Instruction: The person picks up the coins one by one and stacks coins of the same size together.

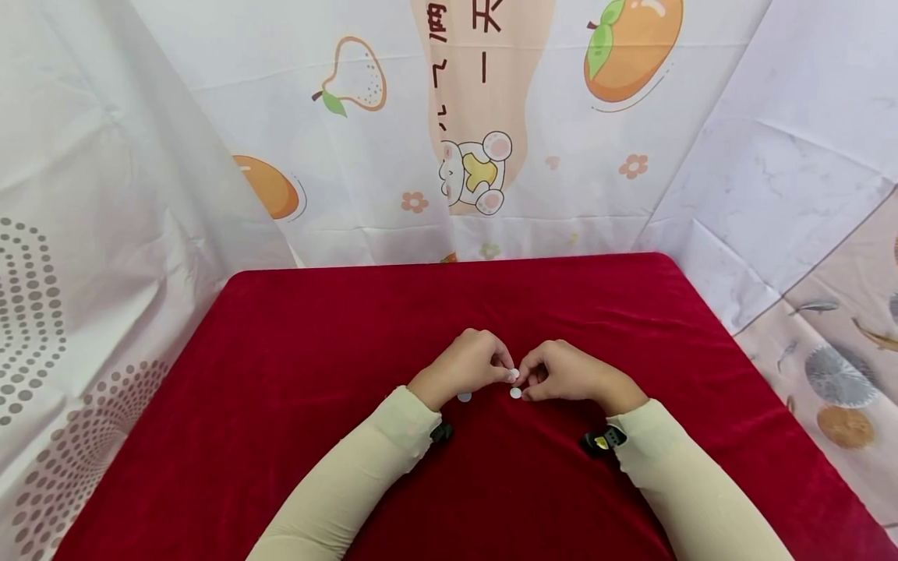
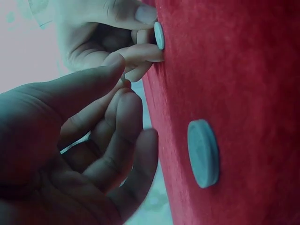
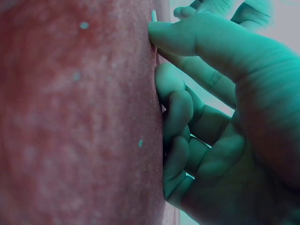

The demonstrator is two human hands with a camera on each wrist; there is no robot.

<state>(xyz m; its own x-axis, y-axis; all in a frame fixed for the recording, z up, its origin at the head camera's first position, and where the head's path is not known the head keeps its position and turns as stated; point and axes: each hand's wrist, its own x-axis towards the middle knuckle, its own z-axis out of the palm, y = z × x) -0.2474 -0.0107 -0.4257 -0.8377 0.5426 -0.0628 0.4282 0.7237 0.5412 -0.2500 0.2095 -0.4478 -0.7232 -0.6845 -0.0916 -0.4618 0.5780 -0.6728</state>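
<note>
In the head view my left hand (image 1: 475, 362) pinches a small white disc (image 1: 514, 374) between thumb and fingertips, above the cloth. In the left wrist view only a thin edge of it shows there. Facing it, my right hand (image 1: 571, 374) has thumb and index fingertip at opposite edges of a second white disc (image 2: 159, 36) at the cloth; its other fingers are curled under. A third disc (image 2: 203, 153), round with a raised rim, lies flat on the cloth below my left wrist, partly hidden by that hand in the head view.
A red velvet cloth (image 1: 337, 335) covers the table, with soft creases at the right. Printed white curtains (image 1: 393, 140) hang behind and at both sides. Black straps with small devices (image 1: 603, 441) sit on both wrists. Tiny pale specks dot the cloth in the right wrist view.
</note>
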